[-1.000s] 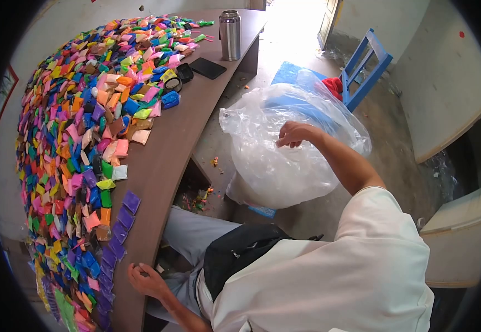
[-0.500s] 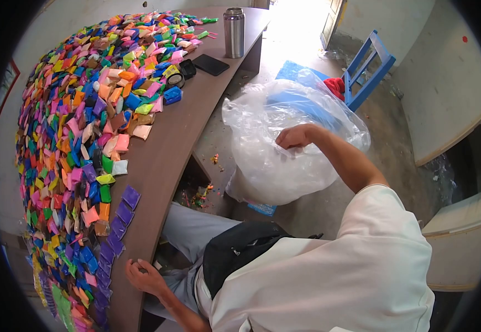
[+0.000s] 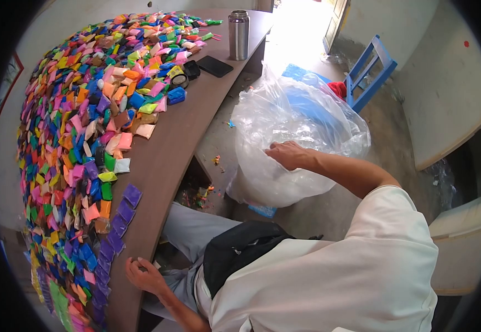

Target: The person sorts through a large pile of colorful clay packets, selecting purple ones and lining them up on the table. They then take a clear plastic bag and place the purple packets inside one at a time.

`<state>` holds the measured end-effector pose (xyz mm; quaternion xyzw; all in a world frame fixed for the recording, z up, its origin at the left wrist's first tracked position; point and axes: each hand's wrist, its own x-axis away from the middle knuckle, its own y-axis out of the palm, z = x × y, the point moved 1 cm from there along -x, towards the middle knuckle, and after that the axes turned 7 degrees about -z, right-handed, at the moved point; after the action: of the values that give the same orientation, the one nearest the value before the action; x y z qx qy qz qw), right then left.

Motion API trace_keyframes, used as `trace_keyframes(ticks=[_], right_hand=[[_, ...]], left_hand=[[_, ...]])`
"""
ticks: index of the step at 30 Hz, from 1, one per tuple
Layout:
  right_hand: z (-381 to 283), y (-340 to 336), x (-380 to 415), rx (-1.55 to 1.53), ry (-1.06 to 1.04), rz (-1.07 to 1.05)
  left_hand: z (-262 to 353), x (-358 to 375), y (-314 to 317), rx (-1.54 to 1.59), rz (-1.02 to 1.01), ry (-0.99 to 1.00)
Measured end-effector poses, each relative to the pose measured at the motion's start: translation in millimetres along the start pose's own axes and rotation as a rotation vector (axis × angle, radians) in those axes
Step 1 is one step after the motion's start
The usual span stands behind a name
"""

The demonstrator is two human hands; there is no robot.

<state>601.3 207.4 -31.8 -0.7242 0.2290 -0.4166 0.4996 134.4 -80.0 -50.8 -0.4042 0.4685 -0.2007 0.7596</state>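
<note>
My right hand [image 3: 288, 154] is at the big clear plastic bag [image 3: 262, 185], its fingers bent against the film; what they grip, if anything, is too small to tell. My left hand [image 3: 145, 275] rests on the edge of the brown table [image 3: 155, 157], fingers curled, with whatever may lie between them hidden. Beside it runs a line of purple packets [image 3: 120, 226]. A large heap of small packets in many colours [image 3: 69, 171] covers the table's far side.
A steel bottle [image 3: 239, 35], a black phone [image 3: 215, 67] and a roll of tape [image 3: 179, 81] stand or lie on the table. Behind the bag is a blue chair [image 3: 370, 72] with a red cloth [image 3: 338, 89]. Coloured scraps [image 3: 204, 192] lie on the floor.
My right hand has moved slightly left and down over the bag, and the bag's upper left part now stands up higher. My left hand has stayed in place.
</note>
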Motion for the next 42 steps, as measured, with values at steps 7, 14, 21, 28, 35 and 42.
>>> trace_keyframes(ticks=[7,14,21,28,35,42], right_hand=[[20.8,-24.1,-5.0,-0.048,-0.155,-0.196],[49.8,30.0,-22.9,0.149,-0.012,0.024],[89.6,-8.9,2.3,-0.072,0.199,0.05],[152.7,-37.5,-6.3,-0.917,0.374,0.715],[201.5,-56.7,-4.1,-1.285,0.266,1.179],[169.1,-94.5,4.2,-1.627,0.118,1.045]], left_hand=[[-2.2,0.4,1.4,0.025,-0.005,-0.017],[-2.1,0.5,2.6,0.022,-0.003,-0.03],[-0.6,0.9,1.9,0.015,0.011,0.0],[0.7,-0.5,-0.8,0.029,-0.023,-0.016],[-0.4,0.2,0.6,0.031,-0.017,-0.02],[0.4,-0.6,-1.0,0.018,-0.023,-0.008]])
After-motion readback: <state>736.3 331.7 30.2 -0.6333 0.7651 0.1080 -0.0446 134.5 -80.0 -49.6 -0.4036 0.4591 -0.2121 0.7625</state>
